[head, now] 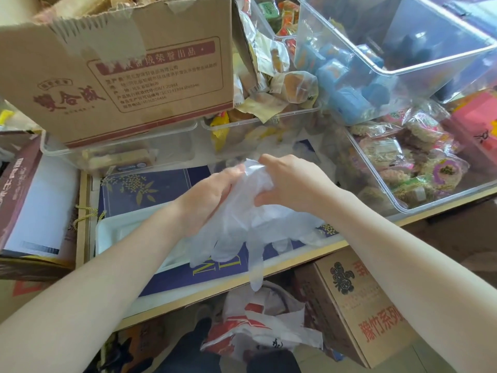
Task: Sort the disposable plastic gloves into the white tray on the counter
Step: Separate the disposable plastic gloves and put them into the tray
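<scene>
Both hands on a bunch of clear disposable gloves (242, 211), held up above the counter edge (269, 267). Left hand (207, 197) has fingers curled round the upper left of the bunch; right hand (290, 181) pinches the top and right side, thumb tucked under. Glove fingers hang loose, longest one dangling past the counter edge. White tray (113, 232) sits just below-left of the bunch, partly hidden by the left forearm, can't tell what's in it. Cardboard box (115, 71) at back left, clear snack bins (403, 168) on the right
</scene>
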The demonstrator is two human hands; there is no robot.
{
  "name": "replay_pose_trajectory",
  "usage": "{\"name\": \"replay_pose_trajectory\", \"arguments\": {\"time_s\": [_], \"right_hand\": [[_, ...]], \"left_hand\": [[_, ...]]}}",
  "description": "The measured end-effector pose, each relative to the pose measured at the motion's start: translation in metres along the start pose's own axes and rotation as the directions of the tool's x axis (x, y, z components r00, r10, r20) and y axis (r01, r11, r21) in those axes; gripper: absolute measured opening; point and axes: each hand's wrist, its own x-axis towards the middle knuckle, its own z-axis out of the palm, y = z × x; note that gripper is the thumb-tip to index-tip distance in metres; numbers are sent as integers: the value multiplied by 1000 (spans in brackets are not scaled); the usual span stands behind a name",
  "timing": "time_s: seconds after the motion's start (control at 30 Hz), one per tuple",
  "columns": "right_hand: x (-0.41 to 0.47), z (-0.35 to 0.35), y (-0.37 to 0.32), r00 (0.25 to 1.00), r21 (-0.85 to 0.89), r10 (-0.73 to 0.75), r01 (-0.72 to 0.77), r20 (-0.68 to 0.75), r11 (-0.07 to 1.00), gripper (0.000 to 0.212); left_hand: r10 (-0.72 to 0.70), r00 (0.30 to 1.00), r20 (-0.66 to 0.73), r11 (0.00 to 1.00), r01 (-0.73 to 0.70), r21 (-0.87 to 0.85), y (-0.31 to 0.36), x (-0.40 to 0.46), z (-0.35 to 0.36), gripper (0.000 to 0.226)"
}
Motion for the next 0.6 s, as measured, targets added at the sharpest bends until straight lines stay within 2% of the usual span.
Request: {"name": "replay_pose_trajectory", "arguments": {"time_s": [0.03,0.07,0.13,0.17,0.23,0.3,0.33,0.37,0.43,0.5,0.53,0.57,0.6], "right_hand": [[2,1,0,1000,34,14,-14,7,999,53],[4,1,0,999,75,32,-33,12,997,51],[10,4,2,998,153,56,-56,5,987,44],[11,5,4,998,180,58,-58,2,982,42],[12,3,13,996,196,65,-75,57,978,42],[9,0,32,981,209,69,-107,178,972,36],[6,-2,44,969,311,63,-138,238,940,29],[2,-2,57,956,497,33,-181,293,848,26],[-4,7,80,953,851,-65,-233,297,471,24],[-6,26,92,966,965,-81,-236,246,115,23],[-6,35,92,962,964,-61,-264,266,42,28],[-3,47,93,952,951,-5,-304,305,61,43],[-1,56,90,932,916,62,-363,358,171,63]], "left_hand": [[43,999,18,998,-44,42,-1,-1,1,46],[103,994,22,979,-106,172,-1,-1,2,46],[216,975,-43,876,-175,449,-5,2,4,41],[262,961,-85,840,-185,510,-6,4,5,34],[291,951,-107,833,-197,517,-10,8,2,25],[264,959,-99,857,-186,480,-12,10,-5,22],[244,966,-84,881,-185,436,-13,10,-7,21],[227,971,-78,907,-181,379,-13,9,-10,21],[207,973,-101,952,-176,252,-14,12,-14,19],[194,966,-170,973,-167,161,-19,19,-18,17],[183,962,-204,980,-161,121,-22,24,-21,15],[168,956,-241,984,-148,100,-25,28,-23,15],[152,949,-276,987,-132,88,-28,32,-25,15]]}}
